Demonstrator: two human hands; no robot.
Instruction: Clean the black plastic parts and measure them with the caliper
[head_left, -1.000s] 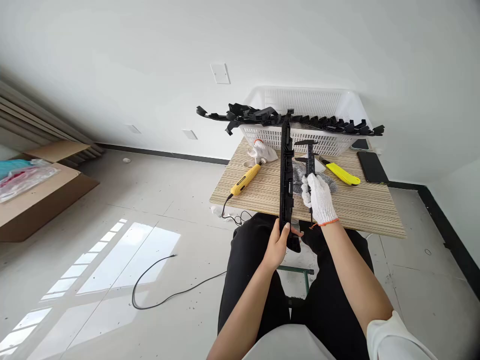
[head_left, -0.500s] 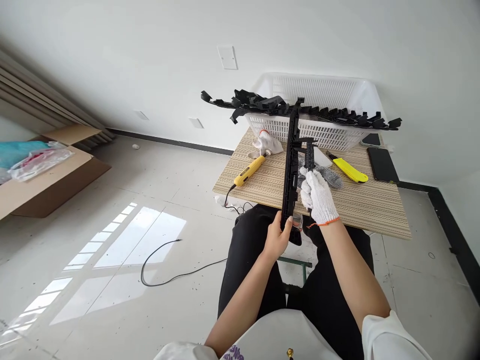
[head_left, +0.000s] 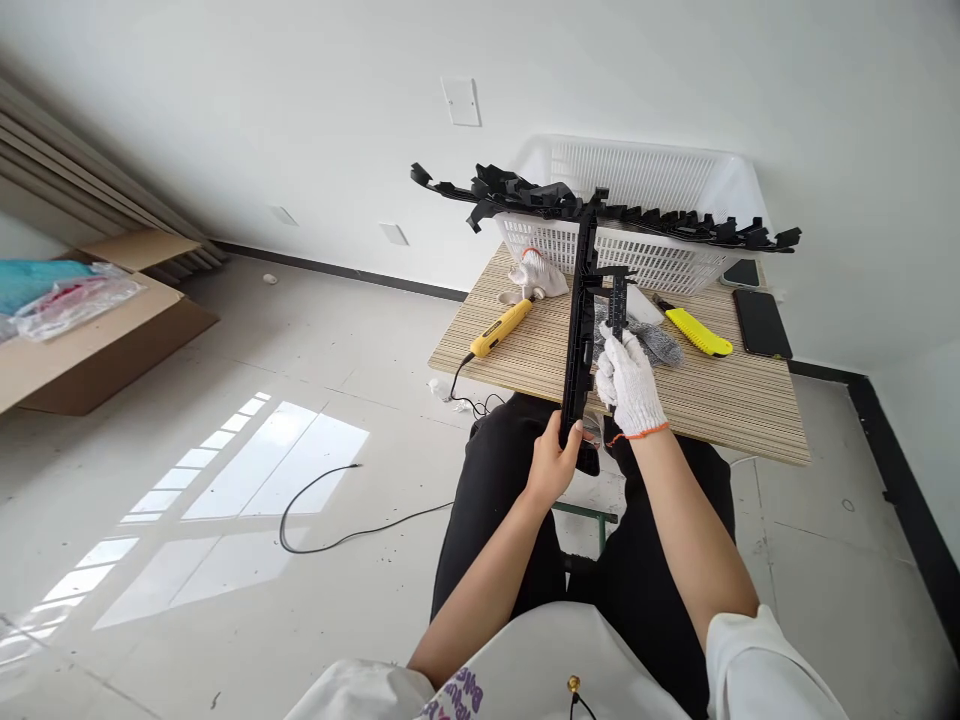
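While the left hand (head_left: 553,464) clasps the black strip (head_left: 577,340) near its lower end, gloved right hand (head_left: 631,388) grips a caliper (head_left: 618,300) alongside; table edge (head_left: 750,442) just beyond left grip, floor (head_left: 367,350) stretching leftward.

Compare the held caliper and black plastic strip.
The black plastic strip looks longer than the caliper. The bare left grip holds the strip; the gloved right grip holds the caliper. The caliper carries pale markings; the strip shows projecting tabs. Both are dark.
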